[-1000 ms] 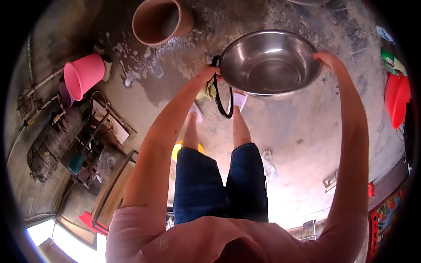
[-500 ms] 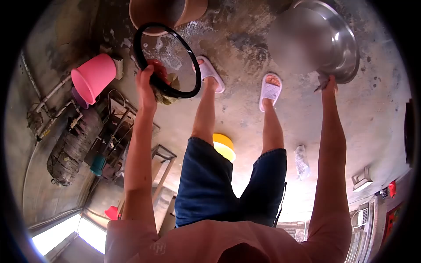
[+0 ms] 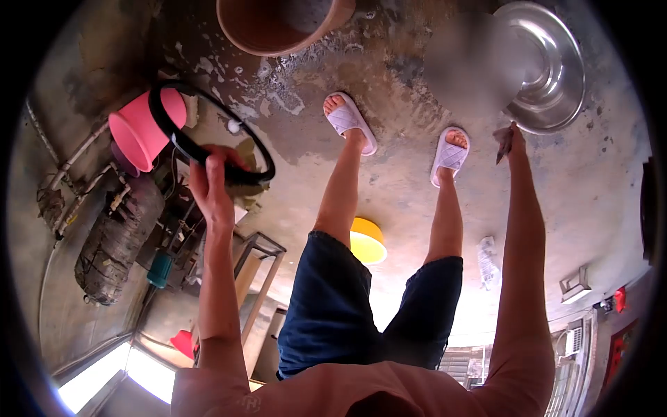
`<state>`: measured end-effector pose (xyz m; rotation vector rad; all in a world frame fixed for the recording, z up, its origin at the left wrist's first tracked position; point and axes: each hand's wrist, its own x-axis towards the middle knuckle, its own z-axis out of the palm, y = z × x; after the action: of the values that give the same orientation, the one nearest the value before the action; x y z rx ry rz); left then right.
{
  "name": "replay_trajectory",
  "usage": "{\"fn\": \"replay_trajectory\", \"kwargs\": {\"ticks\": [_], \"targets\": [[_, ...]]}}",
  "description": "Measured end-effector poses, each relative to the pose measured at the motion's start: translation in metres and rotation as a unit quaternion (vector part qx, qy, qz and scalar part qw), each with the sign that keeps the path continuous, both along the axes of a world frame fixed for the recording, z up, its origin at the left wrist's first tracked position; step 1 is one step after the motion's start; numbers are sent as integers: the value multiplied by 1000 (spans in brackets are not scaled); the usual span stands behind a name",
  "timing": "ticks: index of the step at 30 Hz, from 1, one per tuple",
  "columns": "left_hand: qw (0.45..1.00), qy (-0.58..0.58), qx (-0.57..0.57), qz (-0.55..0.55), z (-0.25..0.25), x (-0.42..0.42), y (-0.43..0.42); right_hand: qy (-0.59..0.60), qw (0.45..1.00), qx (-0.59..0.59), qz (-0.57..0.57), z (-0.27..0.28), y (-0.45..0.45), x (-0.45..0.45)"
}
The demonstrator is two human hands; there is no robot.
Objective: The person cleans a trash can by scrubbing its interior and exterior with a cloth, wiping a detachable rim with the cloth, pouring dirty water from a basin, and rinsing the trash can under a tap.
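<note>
My left hand (image 3: 215,184) is closed on the lower edge of a glossy black ring (image 3: 182,142), held tilted above the floor. The floor shows through its middle. Behind the ring, beside my fingers, is something yellow-green (image 3: 248,154) that I cannot make out. In my right hand (image 3: 515,141) is a small dark grey rag (image 3: 502,141), its end hanging to the left. That hand is beside the near rim of a shiny steel basin (image 3: 566,76); I cannot tell whether they touch. A blurred patch hides the basin's left part.
A brown tub (image 3: 278,50) stands ahead on wet concrete. Left are a pink bucket (image 3: 128,135), pipes, a dark wrapped cylinder (image 3: 118,240) and a metal-framed stand (image 3: 260,250). A yellow basin (image 3: 367,243) and a clear plastic bag (image 3: 488,264) lie near my legs.
My left hand has drawn the black ring leftward and nearer my body, away from the brown tub. My right hand, with the rag, has shifted slightly away from the steel basin's rim.
</note>
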<state>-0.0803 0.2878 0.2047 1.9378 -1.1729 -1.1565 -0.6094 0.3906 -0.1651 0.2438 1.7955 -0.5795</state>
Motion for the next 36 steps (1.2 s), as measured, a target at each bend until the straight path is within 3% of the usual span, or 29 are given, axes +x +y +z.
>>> {"fn": "replay_trajectory", "kwargs": {"ticks": [4, 6, 7, 8, 9, 11, 12, 15, 17, 20, 28, 30, 31, 34, 36], "targets": [[1000, -4, -20, -23, -18, 14, -27, 27, 990, -132, 43, 84, -57, 22], [990, -122, 16, -70, -30, 25, -35, 75, 980, -172, 61, 121, -92, 28], [960, -231, 2, -160, -36, 28, -45, 77, 975, -168, 121, 121, -97, 14], [909, -339, -14, -242, -43, 29, -60, 108, 976, -151, 111, 125, -104, 19], [892, -362, 14, -270, -50, 21, -78, 138, 976, -135, 100, 135, -112, 22], [867, -382, 41, -319, -70, 3, -110, 44, 979, -159, 120, 155, -113, 12], [860, -380, 40, -338, -88, -4, -120, 105, 972, -133, 161, 170, -118, 20], [834, -405, 20, -375, -144, -16, -143, 93, 968, -132, 191, 222, -150, 60], [834, -385, 30, -393, -178, -21, -157, 128, 957, -155, 210, 213, -168, 65], [815, -367, 47, -447, -208, -36, -145, 66, 961, -171, 205, 198, -193, 64], [799, -398, 182, -412, -207, -45, -139, 132, 930, -100, 329, 61, -195, -38], [765, -453, 148, -432, -208, -44, -130, 324, 886, -158, 290, 31, -179, -58], [780, -437, 194, -403, -224, -41, -127, 340, 893, -111, 273, 12, -173, -77], [695, -528, 157, -462, -211, -41, -134, 233, 923, -53, 302, 5, -177, -101], [753, -503, 173, -387, -162, -41, -155, 114, 968, -51, 218, 24, -181, -93]]}}
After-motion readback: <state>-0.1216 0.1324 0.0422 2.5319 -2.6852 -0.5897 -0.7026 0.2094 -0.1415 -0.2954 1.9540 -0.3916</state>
